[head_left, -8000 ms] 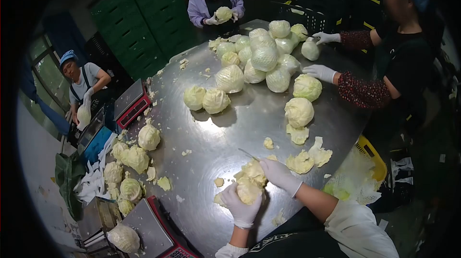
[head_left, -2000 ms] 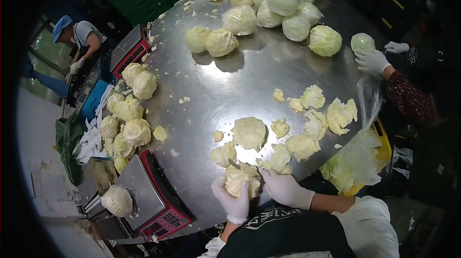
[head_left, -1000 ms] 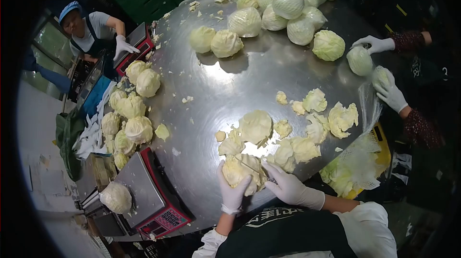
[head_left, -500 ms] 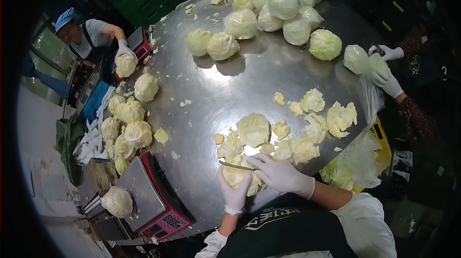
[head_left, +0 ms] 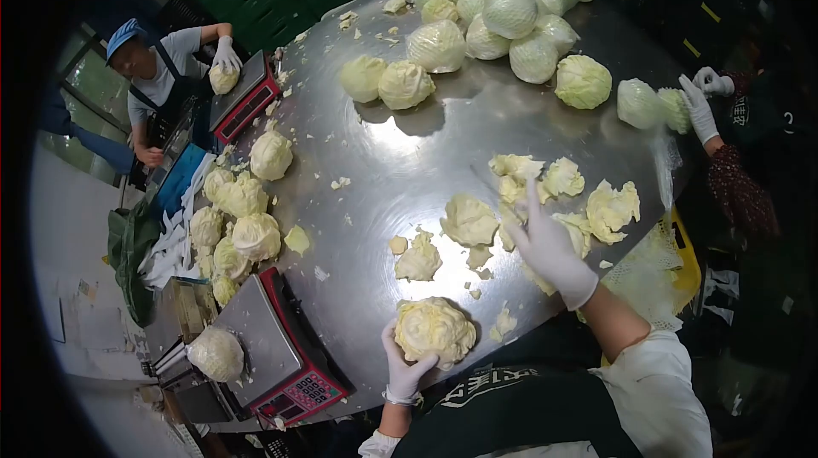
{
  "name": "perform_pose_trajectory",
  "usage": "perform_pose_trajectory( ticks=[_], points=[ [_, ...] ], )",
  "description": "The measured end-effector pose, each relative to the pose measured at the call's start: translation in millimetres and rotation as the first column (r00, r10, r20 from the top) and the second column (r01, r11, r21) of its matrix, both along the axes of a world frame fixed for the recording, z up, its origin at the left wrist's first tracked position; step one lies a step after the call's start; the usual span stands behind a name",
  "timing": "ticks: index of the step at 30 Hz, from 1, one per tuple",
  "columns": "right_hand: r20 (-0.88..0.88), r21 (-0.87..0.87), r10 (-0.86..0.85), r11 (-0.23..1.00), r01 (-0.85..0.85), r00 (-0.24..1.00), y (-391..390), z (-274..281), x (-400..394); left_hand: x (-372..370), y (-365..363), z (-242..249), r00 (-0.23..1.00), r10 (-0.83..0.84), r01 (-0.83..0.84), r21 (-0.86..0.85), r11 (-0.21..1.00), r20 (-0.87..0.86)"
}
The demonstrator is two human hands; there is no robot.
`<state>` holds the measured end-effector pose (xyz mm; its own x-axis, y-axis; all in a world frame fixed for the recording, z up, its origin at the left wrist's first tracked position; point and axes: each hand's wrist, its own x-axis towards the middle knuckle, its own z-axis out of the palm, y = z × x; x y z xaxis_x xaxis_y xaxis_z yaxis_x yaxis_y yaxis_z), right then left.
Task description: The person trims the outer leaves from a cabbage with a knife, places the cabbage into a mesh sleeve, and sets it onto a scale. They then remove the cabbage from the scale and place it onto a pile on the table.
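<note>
My left hand (head_left: 404, 366) is wrapped round the lower left side of a trimmed pale cabbage (head_left: 435, 333) at the table's near edge. To the right, my gloved right hand (head_left: 550, 249) reaches over loose cabbage leaves (head_left: 515, 167), its index finger stretched along them. A faint, blurred streak left of its fingers looks like the blade of the small knife (head_left: 489, 184); the handle is hidden in the hand. More cut leaves lie around: one broad leaf (head_left: 469, 219), a smaller piece (head_left: 418, 259) and a curled leaf (head_left: 613, 211).
Red scales (head_left: 290, 373) stand at the left, a wrapped cabbage (head_left: 215, 353) beside them. Bare cabbages (head_left: 256, 236) line the left edge; wrapped ones (head_left: 511, 13) are piled at the back. Co-workers stand left, right and at the far end. A yellow crate (head_left: 687, 258) sits below the right edge.
My right hand has swept up and right, away from the cabbage, shifting leaves with it. The cabbage in my left hand is now uncovered. The left co-worker's cabbage has moved off the far scale.
</note>
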<state>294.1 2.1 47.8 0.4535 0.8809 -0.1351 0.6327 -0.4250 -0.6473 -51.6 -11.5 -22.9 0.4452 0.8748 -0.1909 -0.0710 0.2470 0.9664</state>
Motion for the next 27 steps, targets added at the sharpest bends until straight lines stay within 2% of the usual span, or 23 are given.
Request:
perform_pose_trajectory(
  ticks=[1,2,3,5,6,8,12,14,15,17,19,21,23,25,26,27],
  points=[
    [-0.075,0.043,0.099,0.994,-0.096,0.992,-15.2,1.1,-19.2,3.4,-4.6,-1.6,0.997,0.082,-0.082,0.014,0.997,-0.015],
    [-0.135,0.218,0.288,0.942,-0.255,0.948,-27.9,-21.6,-34.9,6.6,-7.6,-1.4,0.996,0.087,-0.087,0.011,0.996,-0.016],
    [-0.16,0.393,0.471,0.836,-0.382,0.867,-39.1,-43.8,-48.8,10.6,-9.1,-0.1,0.99,0.136,-0.136,-0.01,0.991,-0.025],
    [-0.12,0.276,0.607,0.781,-0.561,0.786,-56.2,-33.6,-72.2,14.3,-11.5,-0.6,0.981,0.19,-0.191,-0.036,0.981,-0.039],
    [-0.126,0.275,0.61,0.779,-0.564,0.782,-54.7,-22.0,-78.0,14.5,-12.0,-1.9,0.98,0.194,-0.195,-0.045,0.98,-0.034],
    [-0.291,-0.094,0.67,0.69,-0.718,0.683,-46.5,-0.7,-85.6,17.2,-12.7,-1.0,0.98,0.195,-0.196,-0.051,0.979,-0.03],
    [-0.324,-0.107,0.647,0.7,-0.707,0.69,-37.3,2.2,-87.1,23.2,-11.0,1.0,0.976,0.217,-0.219,-0.035,0.975,-0.033],
    [-0.256,0.076,0.653,0.748,-0.659,0.712,-36.3,-25.1,-86.3,24.3,-8.1,2.0,0.975,0.219,-0.221,-0.047,0.974,-0.036],
    [-0.254,0.075,0.653,0.749,-0.658,0.713,-32.1,-43.0,-81.7,25.2,-7.4,4.4,0.976,0.212,-0.214,-0.041,0.976,-0.039],
    [-0.441,0.145,0.49,0.866,-0.479,0.752,-25.9,-73.8,-72.4,23.8,-8.2,2.3,0.979,0.2,-0.201,-0.034,0.979,-0.041],
    [-0.453,0.168,0.518,0.849,-0.502,0.725,-29.5,-72.2,-72.0,22.0,-9.5,-0.8,0.981,0.192,-0.192,0.012,0.981,-0.01],
    [-0.475,0.183,0.543,0.831,-0.525,0.693,-35.7,-68.1,-74.9,16.2,-7.8,8.4,0.985,0.168,-0.169,-0.021,0.985,-0.039],
    [-0.428,0.276,0.654,0.752,-0.599,0.623,-37.4,-56.1,-75.8,15.4,-2.5,13.9,0.988,0.145,-0.148,-0.048,0.988,-0.058],
    [-0.445,0.244,0.655,0.745,-0.621,0.61,-38.2,-37.7,-76.2,13.1,-1.0,15.2,0.979,0.204,-0.196,-0.222,0.955,0.015],
    [-0.46,0.211,0.653,0.739,-0.64,0.602,-38.5,-32.9,-76.5,18.7,-3.5,15.0,0.968,0.239,-0.248,-0.169,0.954,-0.073],
    [-0.459,0.211,0.654,0.738,-0.641,0.601,-37.7,-37.0,-76.4,23.5,-8.2,16.0,0.968,0.24,-0.249,-0.168,0.954,-0.072]
  ],
)
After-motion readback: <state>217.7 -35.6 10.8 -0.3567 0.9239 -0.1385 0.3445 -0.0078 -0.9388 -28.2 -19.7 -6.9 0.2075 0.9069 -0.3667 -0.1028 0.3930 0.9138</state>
